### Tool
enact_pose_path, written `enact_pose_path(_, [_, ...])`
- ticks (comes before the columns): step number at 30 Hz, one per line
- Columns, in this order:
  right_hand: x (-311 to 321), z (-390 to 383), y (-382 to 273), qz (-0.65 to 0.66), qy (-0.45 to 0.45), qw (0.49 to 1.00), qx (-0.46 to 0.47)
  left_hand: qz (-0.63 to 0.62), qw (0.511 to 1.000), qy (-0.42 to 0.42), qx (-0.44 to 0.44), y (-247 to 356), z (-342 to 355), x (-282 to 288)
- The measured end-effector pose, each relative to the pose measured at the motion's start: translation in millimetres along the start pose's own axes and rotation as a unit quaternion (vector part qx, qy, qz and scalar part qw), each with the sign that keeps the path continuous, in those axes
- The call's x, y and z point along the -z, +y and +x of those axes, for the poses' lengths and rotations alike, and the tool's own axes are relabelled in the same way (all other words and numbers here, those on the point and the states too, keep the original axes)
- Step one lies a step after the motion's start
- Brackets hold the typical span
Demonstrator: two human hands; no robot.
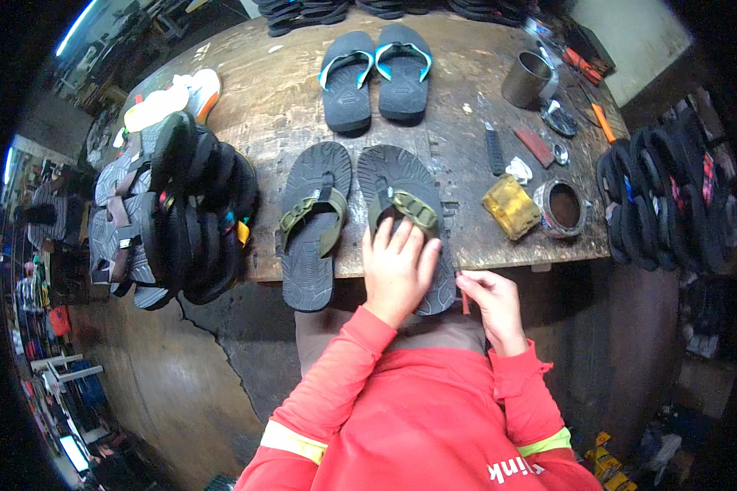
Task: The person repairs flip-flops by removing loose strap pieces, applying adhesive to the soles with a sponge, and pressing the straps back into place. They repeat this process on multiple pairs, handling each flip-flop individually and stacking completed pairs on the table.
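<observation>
Two black flip-flops with olive-green straps lie side by side at the table's near edge, their heel ends reaching past it. My left hand point(397, 266) lies flat on the right flip-flop point(397, 176), fingers stretched out, with the tips by its strap. The left flip-flop point(309, 270) is untouched. Beside the right flip-flop's heel, my right hand point(495, 307) is closed in a pinch on a thin reddish strip point(465, 304). What kind of thing the strip is, I cannot tell.
Farther back sits a black pair with blue-white straps point(348, 94). Stacked sandals point(172, 213) crowd the left edge, and more footwear point(667, 196) lines the right. A yellow block point(511, 206), a round tin point(560, 208), a metal cup point(526, 80) and a red-handled tool point(534, 147) stand right.
</observation>
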State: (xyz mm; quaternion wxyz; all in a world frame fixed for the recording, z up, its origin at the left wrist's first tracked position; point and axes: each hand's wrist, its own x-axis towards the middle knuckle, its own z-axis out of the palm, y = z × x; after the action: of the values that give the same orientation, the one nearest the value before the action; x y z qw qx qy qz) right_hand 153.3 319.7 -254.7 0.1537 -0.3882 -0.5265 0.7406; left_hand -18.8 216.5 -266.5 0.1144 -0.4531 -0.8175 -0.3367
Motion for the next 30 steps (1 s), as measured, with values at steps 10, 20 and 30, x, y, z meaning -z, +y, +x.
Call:
enact_pose_path(10, [33.2,-59.0,-16.5,-0.139,-0.095,0.984,0.051,-0.055,0.993,0.018,-0.104,-17.2,20.8,54.0])
enact_pose_path(20, [-47.1,-29.0,6.5,-0.093,-0.21,0.971,0.058,0.149,0.96,-0.198,0.134,-53.6,3.5,146.5])
enact_pose_path(30, [-63.2,-3.4,-51.9,-0.281,-0.115,0.949,0.089,0.105,0.924,-0.361,0.068,-17.1,-43.0,212.6])
